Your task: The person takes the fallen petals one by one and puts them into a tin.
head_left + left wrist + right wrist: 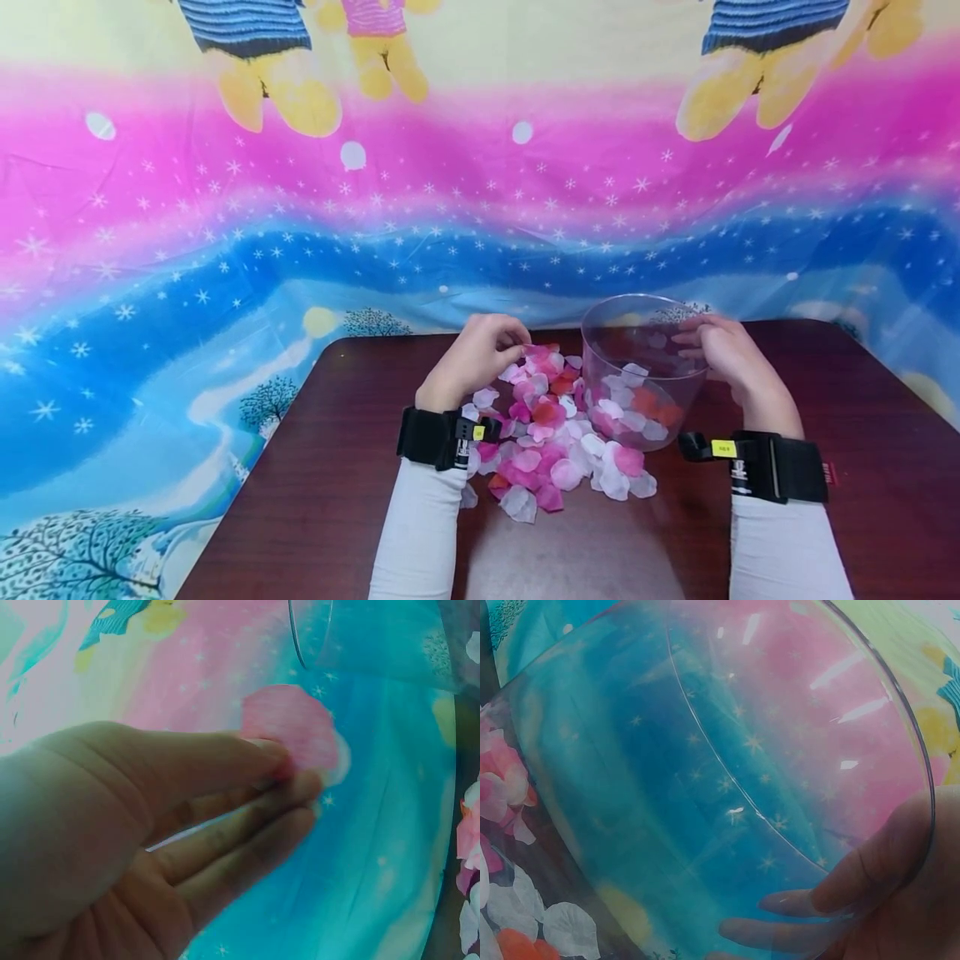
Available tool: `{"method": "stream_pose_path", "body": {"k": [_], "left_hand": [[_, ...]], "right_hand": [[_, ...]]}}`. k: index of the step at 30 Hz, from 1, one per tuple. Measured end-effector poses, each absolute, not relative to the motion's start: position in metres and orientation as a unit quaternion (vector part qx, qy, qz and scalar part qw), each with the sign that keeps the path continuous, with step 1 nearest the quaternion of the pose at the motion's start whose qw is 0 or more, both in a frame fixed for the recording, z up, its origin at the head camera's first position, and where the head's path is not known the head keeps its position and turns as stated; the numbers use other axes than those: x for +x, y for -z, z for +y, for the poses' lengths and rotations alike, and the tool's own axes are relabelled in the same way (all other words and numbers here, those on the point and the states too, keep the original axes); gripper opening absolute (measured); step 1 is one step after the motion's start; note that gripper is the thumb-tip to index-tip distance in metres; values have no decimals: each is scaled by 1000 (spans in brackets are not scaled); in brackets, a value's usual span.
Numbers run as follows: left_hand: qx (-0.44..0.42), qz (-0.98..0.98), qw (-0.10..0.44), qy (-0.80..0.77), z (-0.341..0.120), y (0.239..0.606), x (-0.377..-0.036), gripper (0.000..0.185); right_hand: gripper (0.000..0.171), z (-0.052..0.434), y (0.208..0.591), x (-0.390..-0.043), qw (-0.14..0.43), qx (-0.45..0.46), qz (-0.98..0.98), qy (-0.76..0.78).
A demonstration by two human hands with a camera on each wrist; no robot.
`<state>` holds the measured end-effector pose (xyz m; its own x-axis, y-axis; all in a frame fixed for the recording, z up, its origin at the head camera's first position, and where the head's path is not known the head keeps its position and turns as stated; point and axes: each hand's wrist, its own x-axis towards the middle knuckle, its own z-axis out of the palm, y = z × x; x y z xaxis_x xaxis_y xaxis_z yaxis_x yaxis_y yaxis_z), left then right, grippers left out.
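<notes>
Pinched between thumb and fingertips [296, 787] of the left hand [476, 358]: one pink petal [292, 735], held above the far edge of the petal pile [551, 433], just left of the bowl [637, 367]. Curled round the right wall of that clear bowl: the right hand [731, 354], fingers [802, 900] showing through the plastic in the right wrist view, thumb side against the rim. Bowl tilted, mouth toward the left hand, its lower edge resting on the table [315, 500] against the pile, a few white, pink and red petals lying inside. Pile spread between both wrists, mixed pink, white and red, touching the bowl's left side. Black straps on both wrists over pale sleeves. Behind the dark brown table, a bright cloth [225, 233] in pink and blue bands with stars, trees and cartoon figures.
</notes>
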<state>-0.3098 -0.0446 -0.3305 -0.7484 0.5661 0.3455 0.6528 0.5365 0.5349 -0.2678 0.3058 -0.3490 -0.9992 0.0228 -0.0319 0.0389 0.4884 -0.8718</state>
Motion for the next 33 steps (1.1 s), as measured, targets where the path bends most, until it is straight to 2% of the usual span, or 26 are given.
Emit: {"method": "stream_pose_path", "body": {"k": [14,33], "left_hand": [[-431,-790,248,359,-16,315,-290,12],[-480,-803,251,250,33,333,-275,18]], "right_hand": [[58,306,346,-269,6,12,863,505],[57,306,350,-268,5,19,863,505]]}}
